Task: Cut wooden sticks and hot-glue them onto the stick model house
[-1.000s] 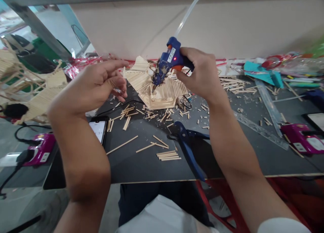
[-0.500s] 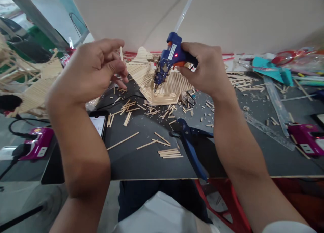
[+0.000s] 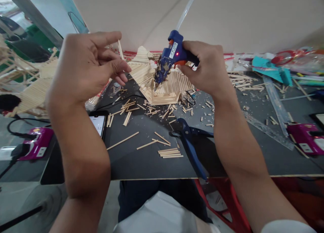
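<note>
My right hand (image 3: 205,69) grips a blue hot glue gun (image 3: 169,59) with its red light on; the nozzle points down at a model made of thin wooden sticks (image 3: 162,86) on the dark table (image 3: 141,162). A clear glue stick (image 3: 186,8) rises from the gun's back. My left hand (image 3: 88,66) is raised to the left of the model and pinches a short wooden stick (image 3: 120,50) between thumb and fingers.
Loose sticks (image 3: 169,153) and offcuts litter the table. Blue-handled cutters (image 3: 188,141) lie at centre front, a phone (image 3: 98,125) at left, a clear ruler (image 3: 268,130) and magenta devices (image 3: 303,138) (image 3: 35,145) at both sides. Another stick structure (image 3: 30,87) stands far left.
My left hand has lifted and closed its fingers on a short stick, now held more upright. The glue gun stays over the model, barely shifted.
</note>
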Demonstrator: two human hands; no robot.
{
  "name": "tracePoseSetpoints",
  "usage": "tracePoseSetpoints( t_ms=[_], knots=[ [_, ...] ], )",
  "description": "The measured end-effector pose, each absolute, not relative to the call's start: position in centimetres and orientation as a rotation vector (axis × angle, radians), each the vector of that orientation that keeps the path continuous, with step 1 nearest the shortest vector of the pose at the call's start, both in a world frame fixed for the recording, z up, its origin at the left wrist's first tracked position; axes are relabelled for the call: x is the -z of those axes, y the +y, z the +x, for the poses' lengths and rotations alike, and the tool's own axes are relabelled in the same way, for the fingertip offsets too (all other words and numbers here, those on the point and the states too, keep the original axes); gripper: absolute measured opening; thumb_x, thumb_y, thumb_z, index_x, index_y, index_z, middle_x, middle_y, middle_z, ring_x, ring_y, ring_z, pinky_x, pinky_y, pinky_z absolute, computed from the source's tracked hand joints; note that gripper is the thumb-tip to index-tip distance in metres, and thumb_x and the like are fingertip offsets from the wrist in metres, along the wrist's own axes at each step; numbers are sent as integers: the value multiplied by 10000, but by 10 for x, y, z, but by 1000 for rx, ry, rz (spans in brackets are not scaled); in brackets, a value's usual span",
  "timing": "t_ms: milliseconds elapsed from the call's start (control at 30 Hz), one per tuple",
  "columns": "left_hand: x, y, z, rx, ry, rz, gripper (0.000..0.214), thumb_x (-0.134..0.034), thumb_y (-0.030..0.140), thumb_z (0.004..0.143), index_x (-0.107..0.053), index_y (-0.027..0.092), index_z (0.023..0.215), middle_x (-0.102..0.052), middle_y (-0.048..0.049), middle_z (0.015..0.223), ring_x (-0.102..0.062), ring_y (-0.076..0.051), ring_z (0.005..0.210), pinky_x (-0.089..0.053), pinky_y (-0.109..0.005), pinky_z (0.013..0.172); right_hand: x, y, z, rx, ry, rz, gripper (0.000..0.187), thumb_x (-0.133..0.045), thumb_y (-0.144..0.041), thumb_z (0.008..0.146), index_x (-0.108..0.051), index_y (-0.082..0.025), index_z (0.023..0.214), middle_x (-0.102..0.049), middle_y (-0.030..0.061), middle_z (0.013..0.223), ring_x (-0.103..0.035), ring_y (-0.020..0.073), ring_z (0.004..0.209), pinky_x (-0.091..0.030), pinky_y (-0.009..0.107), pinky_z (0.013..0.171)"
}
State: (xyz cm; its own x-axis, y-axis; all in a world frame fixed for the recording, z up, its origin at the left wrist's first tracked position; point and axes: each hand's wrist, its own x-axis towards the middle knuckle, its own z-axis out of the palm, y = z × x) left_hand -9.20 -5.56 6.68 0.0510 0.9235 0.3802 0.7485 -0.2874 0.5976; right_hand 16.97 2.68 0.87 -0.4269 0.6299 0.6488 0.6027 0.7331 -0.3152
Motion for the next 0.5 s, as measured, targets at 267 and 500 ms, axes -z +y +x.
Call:
tracePoseSetpoints(
  t_ms=[267,500],
  knots=[
    [-63,-52,-97,-1171,1588,2088,693,-839,307,748,-575,173,1375,-707,6,675,-736,-186,629,-658,-384,685,-6,30,171,-69,-2119,-875,197,-661,-229,816,-608,-309,989,-712,67,987,-664,334,925,-490,483,803],
    [-62,-55,-103,-1225,1620,2119,566,-804,367,799,-634,195,1311,-735,-29,778,-734,-186,654,-649,-366,651,-4,32,172,-31,-2121,-896,231,-662,-234,826,-611,-323,1033,-723,55,1023,-657,313,916,-507,470,805]
  ],
)
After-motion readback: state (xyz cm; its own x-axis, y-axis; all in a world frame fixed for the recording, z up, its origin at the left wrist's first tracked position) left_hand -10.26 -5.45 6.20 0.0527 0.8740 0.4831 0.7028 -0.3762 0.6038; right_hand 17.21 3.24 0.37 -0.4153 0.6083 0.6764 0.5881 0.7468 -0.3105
